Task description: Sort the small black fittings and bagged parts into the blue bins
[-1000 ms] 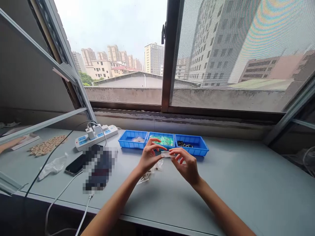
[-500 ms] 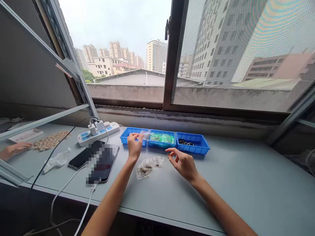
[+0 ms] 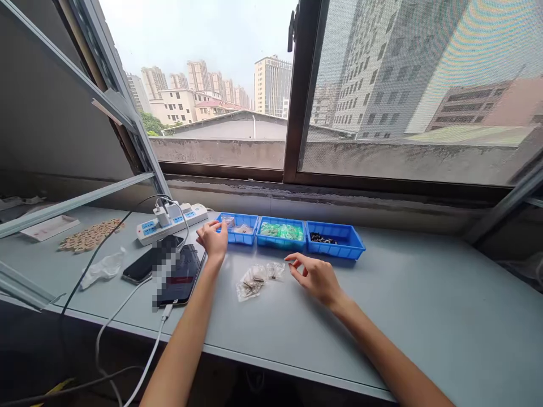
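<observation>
My left hand (image 3: 213,242) is beside the near left corner of the left blue bin (image 3: 241,238), fingers loosely bent and apart, with nothing visible in them. Inside that bin lie clear plastic packets (image 3: 243,229). My right hand (image 3: 316,278) hovers above the table, thumb and forefinger apart, holding nothing. Just left of its fingertips, several small clear bags (image 3: 254,281) with metal pin-like pieces lie in a loose pile. Green-and-white packets (image 3: 281,231) fill the middle blue bin (image 3: 280,244). Small black and brassy parts (image 3: 322,238) sit in the right blue bin (image 3: 339,250).
A white power strip (image 3: 172,223) with plugs stands left of the bins. Two phones (image 3: 180,282) and white cables (image 3: 146,362) lie nearer me. Further left are crumpled tissue (image 3: 103,268), wooden pieces (image 3: 90,236) and a shallow white box (image 3: 50,227). A metal frame (image 3: 123,102) rises at left.
My left hand has moved left from over the left bin, and the clear packet at its fingertips is gone from them. My right hand barely moved. Another person's hand at far left has left view.
</observation>
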The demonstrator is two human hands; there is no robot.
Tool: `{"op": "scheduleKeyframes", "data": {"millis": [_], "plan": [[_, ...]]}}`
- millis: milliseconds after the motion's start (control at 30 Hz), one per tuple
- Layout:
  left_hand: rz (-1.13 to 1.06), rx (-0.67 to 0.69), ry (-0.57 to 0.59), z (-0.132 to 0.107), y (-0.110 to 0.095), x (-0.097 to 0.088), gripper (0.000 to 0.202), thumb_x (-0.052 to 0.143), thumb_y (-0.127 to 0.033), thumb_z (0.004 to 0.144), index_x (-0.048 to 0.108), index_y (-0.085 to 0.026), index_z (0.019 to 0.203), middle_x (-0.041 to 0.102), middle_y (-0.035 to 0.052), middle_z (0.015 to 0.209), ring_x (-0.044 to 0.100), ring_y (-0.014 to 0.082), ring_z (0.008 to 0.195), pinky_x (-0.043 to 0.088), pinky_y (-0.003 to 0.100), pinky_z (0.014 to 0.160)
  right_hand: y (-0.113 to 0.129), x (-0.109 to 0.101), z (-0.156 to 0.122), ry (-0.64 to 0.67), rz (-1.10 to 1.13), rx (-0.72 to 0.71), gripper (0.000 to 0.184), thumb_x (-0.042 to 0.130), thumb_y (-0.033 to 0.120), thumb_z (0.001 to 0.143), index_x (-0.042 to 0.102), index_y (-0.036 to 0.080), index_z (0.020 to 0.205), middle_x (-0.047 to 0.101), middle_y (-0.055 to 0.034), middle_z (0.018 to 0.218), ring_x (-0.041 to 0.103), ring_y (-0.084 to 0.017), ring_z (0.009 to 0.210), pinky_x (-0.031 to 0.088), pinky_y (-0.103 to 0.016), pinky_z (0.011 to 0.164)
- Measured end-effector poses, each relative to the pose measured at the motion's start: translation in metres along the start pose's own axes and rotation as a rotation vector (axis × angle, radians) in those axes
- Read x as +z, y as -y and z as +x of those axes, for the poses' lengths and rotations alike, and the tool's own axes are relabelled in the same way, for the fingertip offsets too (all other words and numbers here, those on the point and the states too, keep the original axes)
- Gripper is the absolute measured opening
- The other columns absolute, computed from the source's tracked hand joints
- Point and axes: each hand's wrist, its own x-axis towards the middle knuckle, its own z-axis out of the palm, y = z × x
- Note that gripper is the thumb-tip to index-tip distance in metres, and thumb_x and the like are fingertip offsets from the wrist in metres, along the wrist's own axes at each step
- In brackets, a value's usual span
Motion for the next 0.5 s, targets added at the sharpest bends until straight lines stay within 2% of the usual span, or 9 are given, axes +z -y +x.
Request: {"op": "scheduleKeyframes", "data": {"millis": [133,200,267,400,500], "plan": [[0.038,0.083,-0.05,0.001,0.0,-0.003,0.01,0.063,-0.023,0.076,0.071,-0.019,0.08,0.063,0.0121,0.11,0.045,0.0336,0.112,0.034,0.049,0.094,0.001,-0.001,0.0,0.026,0.019,0.004,0.018,0.053,0.029,0.084,0.067,0.027,0.095,0.07,0.0045,0.078,0.056,-0.012,0.048,0.036,-0.023,0.051],[0.044,0.164,-0.103,0.002,0.0,-0.004,0.009,0.065,-0.023,0.075,0.072,-0.019,0.079,0.064,0.0114,0.105,0.048,0.0323,0.108,0.036,0.047,0.092,0.001,-0.002,0.0,0.03,0.019,0.003,0.017,0.052,0.031,0.086,0.068,0.026,0.088,0.07,0.0038,0.083,0.056,-0.011,0.049,0.035,-0.023,0.051],[0.021,0.267,-0.108,0.002,0.001,-0.005,0.007,0.066,-0.023,0.075,0.072,-0.02,0.073,0.066,0.0091,0.097,0.052,0.0291,0.1,0.039,0.044,0.088,0.001,-0.002,0.0,0.036,0.009,0.008,0.02,0.051,0.031,0.088,0.068,0.024,0.081,0.07,0.0034,0.088,0.056,-0.01,0.05,0.033,-0.023,0.051],[-0.006,0.53,0.023,-0.002,-0.001,-0.003,0.009,0.066,-0.023,0.077,0.072,-0.022,0.07,0.067,0.0048,0.086,0.055,0.0228,0.087,0.042,0.037,0.08,0.0,0.0,0.0,0.063,0.003,0.02,0.02,0.051,0.029,0.088,0.068,0.024,0.079,0.069,0.0027,0.091,0.057,-0.01,0.053,0.033,-0.023,0.051],[0.055,0.735,0.207,-0.01,-0.006,-0.002,0.01,0.066,-0.021,0.078,0.072,-0.023,0.07,0.066,0.0034,0.086,0.056,0.0191,0.081,0.04,0.034,0.078,-0.001,0.002,0.0,0.079,0.016,0.022,0.02,0.05,0.027,0.088,0.069,0.024,0.082,0.069,0.002,0.092,0.057,-0.01,0.053,0.035,-0.024,0.053]]}}
